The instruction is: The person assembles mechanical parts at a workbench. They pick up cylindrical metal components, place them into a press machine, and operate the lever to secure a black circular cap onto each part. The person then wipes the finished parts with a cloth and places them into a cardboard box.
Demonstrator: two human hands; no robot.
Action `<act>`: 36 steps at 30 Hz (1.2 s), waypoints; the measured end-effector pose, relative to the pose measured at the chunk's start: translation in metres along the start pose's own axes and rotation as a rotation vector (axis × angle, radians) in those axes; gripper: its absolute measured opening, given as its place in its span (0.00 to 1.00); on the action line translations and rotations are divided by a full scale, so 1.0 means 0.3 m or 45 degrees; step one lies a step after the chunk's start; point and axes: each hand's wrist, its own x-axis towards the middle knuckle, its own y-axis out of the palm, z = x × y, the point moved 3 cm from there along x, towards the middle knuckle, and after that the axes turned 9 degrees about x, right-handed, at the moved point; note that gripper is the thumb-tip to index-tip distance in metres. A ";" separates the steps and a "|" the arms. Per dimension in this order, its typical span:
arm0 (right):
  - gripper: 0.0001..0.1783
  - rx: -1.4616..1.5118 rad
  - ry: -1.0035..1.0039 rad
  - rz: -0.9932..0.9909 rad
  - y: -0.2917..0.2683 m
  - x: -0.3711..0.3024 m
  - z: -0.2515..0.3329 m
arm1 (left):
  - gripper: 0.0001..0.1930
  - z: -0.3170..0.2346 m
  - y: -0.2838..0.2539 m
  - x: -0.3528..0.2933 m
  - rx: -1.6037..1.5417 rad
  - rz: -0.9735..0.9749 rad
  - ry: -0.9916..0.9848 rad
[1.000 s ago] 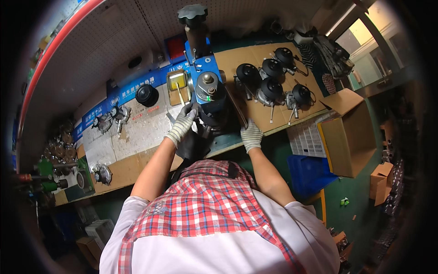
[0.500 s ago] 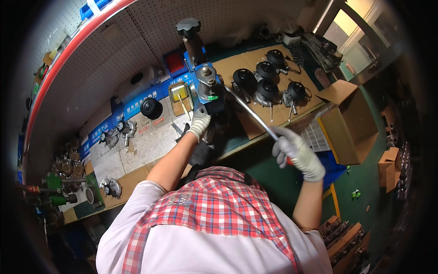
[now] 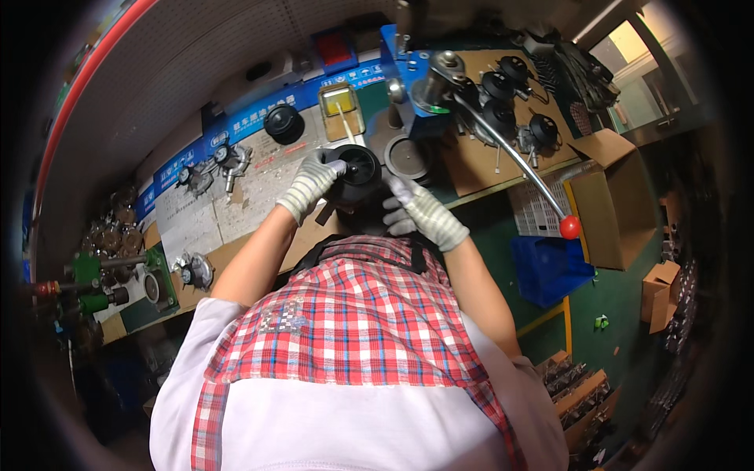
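My left hand [image 3: 312, 184], in a striped work glove, grips the rim of a round black blower housing [image 3: 357, 177] with a finned wheel inside. The thumb lies over its edge, and the housing is held close in front of my apron. My right hand [image 3: 424, 217], gloved too, is just right of the housing with its fingers apart and nothing in them. Beyond both hands stands a blue hand press [image 3: 430, 88] with a round metal base plate [image 3: 407, 157]. Its long lever [image 3: 514, 153] slants down to the right, ending in a red ball knob [image 3: 570, 228].
Several finished-looking black-topped blower units [image 3: 542, 129] stand on cardboard right of the press. Left lie metal castings [image 3: 229, 161], a black round part [image 3: 283, 124] and a tray [image 3: 341, 114] with yellow contents and a brush. A cardboard box [image 3: 616, 204] and blue bin [image 3: 550, 271] are at right.
My right hand has let go of the press lever and come in beside the housing. My left hand has drawn the black housing from the press toward me. The view has shifted.
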 end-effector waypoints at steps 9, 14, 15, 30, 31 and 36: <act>0.37 0.023 -0.327 0.045 0.407 0.072 0.100 | 0.32 -0.017 -0.309 -0.302 -0.241 0.232 0.279; 0.41 -0.875 -1.040 0.154 0.511 0.001 0.106 | 0.30 0.124 -0.478 -0.316 -0.557 0.236 0.079; 0.39 -0.911 -1.342 0.248 0.538 -0.011 0.121 | 0.32 0.082 -0.498 -0.347 -0.521 0.297 0.108; 0.26 -1.524 -1.808 0.056 0.641 0.030 0.081 | 0.27 0.110 -0.512 -0.293 -0.328 0.290 0.320; 0.26 -1.552 -1.807 0.044 0.645 0.030 0.084 | 0.28 0.101 -0.506 -0.292 -0.373 0.292 0.342; 0.24 -1.967 -1.709 -0.037 0.664 0.027 0.100 | 0.33 0.088 -0.447 -0.265 -0.676 0.211 0.362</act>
